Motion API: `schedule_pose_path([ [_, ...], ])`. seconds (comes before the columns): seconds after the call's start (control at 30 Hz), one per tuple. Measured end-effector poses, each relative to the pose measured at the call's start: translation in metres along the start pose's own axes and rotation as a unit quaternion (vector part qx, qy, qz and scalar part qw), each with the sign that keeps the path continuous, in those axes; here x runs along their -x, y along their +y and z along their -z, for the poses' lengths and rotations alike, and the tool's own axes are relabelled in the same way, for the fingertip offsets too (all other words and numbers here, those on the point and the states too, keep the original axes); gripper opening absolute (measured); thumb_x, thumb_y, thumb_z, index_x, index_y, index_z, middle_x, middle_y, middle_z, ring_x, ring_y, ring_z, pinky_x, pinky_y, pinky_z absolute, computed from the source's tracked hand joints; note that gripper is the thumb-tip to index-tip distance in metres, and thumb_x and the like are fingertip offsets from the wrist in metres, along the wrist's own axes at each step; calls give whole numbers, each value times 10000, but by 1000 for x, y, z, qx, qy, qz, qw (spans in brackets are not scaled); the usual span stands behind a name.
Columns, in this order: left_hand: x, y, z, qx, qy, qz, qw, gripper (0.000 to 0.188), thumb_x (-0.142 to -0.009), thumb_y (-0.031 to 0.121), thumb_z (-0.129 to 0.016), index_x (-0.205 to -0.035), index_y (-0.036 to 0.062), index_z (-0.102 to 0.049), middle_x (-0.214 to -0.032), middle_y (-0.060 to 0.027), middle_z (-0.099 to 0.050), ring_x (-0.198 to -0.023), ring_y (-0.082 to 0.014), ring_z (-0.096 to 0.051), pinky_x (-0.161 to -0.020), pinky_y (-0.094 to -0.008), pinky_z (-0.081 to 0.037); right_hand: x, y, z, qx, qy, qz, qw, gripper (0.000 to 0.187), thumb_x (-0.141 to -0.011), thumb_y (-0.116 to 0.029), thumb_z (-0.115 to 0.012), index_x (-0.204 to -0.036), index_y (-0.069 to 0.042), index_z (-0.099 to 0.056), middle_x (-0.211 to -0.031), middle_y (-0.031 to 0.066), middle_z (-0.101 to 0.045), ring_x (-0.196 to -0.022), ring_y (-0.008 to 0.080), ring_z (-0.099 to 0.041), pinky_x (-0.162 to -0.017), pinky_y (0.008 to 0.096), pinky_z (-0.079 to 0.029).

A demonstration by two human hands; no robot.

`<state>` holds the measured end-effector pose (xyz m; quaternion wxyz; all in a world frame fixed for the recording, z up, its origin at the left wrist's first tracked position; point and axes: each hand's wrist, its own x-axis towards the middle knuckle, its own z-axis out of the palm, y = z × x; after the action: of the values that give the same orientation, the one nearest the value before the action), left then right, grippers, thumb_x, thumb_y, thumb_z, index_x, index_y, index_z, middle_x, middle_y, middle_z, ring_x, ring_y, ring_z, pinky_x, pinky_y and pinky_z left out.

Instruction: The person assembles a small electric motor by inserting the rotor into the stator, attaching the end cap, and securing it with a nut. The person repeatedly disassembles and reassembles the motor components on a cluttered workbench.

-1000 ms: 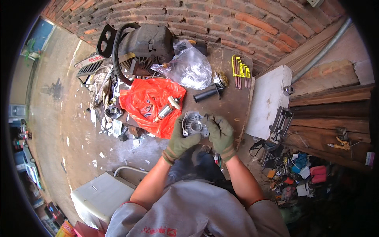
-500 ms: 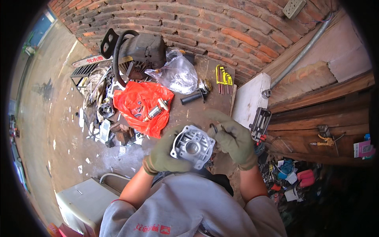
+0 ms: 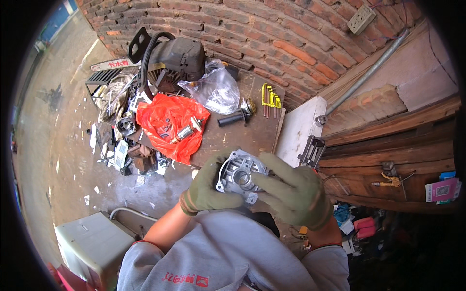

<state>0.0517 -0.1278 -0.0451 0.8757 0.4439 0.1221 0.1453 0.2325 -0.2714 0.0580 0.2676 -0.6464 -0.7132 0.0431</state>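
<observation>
A cast metal gear housing cover (image 3: 239, 166), silver-grey with a round bore in the middle, is held in front of my chest. My left hand (image 3: 208, 186), in an olive knitted glove, wraps round its left side and lower edge. My right hand (image 3: 296, 191), gloved the same way, reaches across from the right with its fingertips at the bore. A thin dark ring (image 3: 246, 181) shows partly there, against the fingertips. The right hand covers the right side of the cover.
On the workbench (image 3: 233, 140) beyond my hands lie a red plastic bag (image 3: 167, 121) with a motor armature (image 3: 187, 131), a black side handle (image 3: 234, 119), a clear bag (image 3: 216, 92), yellow-held hex keys (image 3: 270, 101) and a chainsaw (image 3: 174, 60). A white cabinet (image 3: 94, 242) stands lower left.
My right hand has come from beside the cover onto its bore, bringing the dark ring with it. My left hand and the cover have shifted slightly right in view.
</observation>
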Motion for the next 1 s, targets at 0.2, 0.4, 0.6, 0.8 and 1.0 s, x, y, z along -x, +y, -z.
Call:
schedule_pose_path([
  [0.2,-1,1,2,-11,-13,-14,1000,1078,-686,26,-896,-1567,-44,-279,-1402,-128,-563,-1256,-203,-581,-1100,-391,-452,-2,7,16,24,39,-78,996,378,-827,-126,-783,-1186,-21,-728,-839,160,-689,-701,301,-678,-595,393,-528],
  [0.4,1,4,3,-11,-11,-8,1000,1092,-685,53,-912,-1570,-43,-279,-1408,-126,-560,-1258,-193,-574,-1101,-387,-446,-19,5,12,75,5,-57,996,289,-925,-160,-666,-1178,-21,-666,-816,117,-604,-658,339,-647,-585,452,-516],
  [0.6,2,10,6,-37,-18,-14,999,1103,-678,76,-925,-1567,-41,-284,-1412,-126,-557,-1264,-193,-569,-1110,-389,-437,-32,-1,14,107,-22,-38,993,301,-846,-80,-731,-1138,-9,-708,-804,123,-607,-666,338,-640,-601,460,-490],
  [0.8,2,8,8,-35,-31,-18,999,1082,-677,77,-928,-1555,-38,-308,-1417,-124,-553,-1266,-191,-565,-1111,-389,-436,-38,-3,11,103,-67,-47,991,283,-841,-113,-743,-1110,-26,-719,-790,104,-596,-649,310,-646,-597,449,-493],
  [1.0,0,8,10,-22,-40,-12,999,1059,-671,67,-934,-1540,-32,-337,-1408,-122,-561,-1259,-187,-571,-1100,-385,-450,-40,-5,15,100,-114,-49,987,252,-840,-127,-751,-1082,-61,-725,-797,93,-603,-657,308,-635,-609,439,-489],
])
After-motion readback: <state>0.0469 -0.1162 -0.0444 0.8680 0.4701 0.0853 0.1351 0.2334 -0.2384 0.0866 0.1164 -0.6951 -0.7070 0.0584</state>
